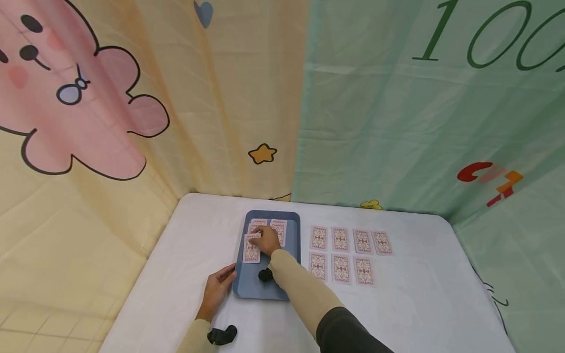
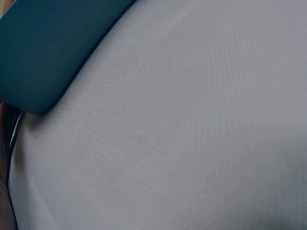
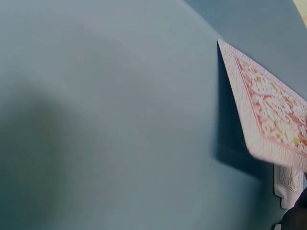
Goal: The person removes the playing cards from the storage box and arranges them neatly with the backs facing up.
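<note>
A blue-grey tray [image 1: 273,289] lies on the white table. My left hand [image 1: 215,289] holds its left edge, with thumb and fingers at the rim; in the left wrist view only the tray's corner [image 2: 53,52] and a sliver of the hand [image 2: 5,143] show. Over the tray, my right hand [image 1: 268,240] pinches a red-patterned playing card [image 1: 251,251] by its upper right part. In the right wrist view this card [image 3: 273,105] is tilted, one edge raised and casting a shadow. Behind the hand, other cards [image 1: 279,225] lie back up in the tray, partly hidden.
Right of the tray, face-down cards lie in two rows, a back row [image 1: 340,239] and a front row [image 1: 341,269]. The white tablecloth [image 1: 423,299] extends around them. Printed curtains [image 1: 375,113] hang behind the table.
</note>
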### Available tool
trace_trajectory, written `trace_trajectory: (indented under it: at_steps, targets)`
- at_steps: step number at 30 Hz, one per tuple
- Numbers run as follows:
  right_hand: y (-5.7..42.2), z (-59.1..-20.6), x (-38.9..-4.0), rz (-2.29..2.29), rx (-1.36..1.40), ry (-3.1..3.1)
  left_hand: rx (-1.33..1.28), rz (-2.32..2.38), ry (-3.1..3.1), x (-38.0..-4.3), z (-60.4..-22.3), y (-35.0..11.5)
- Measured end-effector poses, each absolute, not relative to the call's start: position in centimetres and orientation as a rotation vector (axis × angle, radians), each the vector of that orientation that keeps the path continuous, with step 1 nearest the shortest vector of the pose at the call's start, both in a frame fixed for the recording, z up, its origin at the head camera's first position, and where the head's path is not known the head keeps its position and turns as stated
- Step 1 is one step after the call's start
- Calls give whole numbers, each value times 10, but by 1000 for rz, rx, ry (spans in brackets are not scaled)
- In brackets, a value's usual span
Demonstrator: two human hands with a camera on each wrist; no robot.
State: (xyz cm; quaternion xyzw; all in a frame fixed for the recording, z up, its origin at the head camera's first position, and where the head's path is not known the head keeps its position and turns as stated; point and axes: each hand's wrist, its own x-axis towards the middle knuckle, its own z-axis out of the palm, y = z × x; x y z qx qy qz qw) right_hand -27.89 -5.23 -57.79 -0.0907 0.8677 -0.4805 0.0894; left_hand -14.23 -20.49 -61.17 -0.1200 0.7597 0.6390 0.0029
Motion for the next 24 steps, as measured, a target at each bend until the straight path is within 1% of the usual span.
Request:
trace_trajectory:
  at_steps: [8,15,24]
  targets:
    - [-42,-576,-273,-1542,-220,2507,-395,1981,2399,-143,-612,-204]
    - [-27,-566,-272,-1623,-269,2486,-390,1947,2415,-145,-610,-204]
    - [-2,-564,-269,-1676,-245,2408,-395,1922,2425,-145,-608,-205]
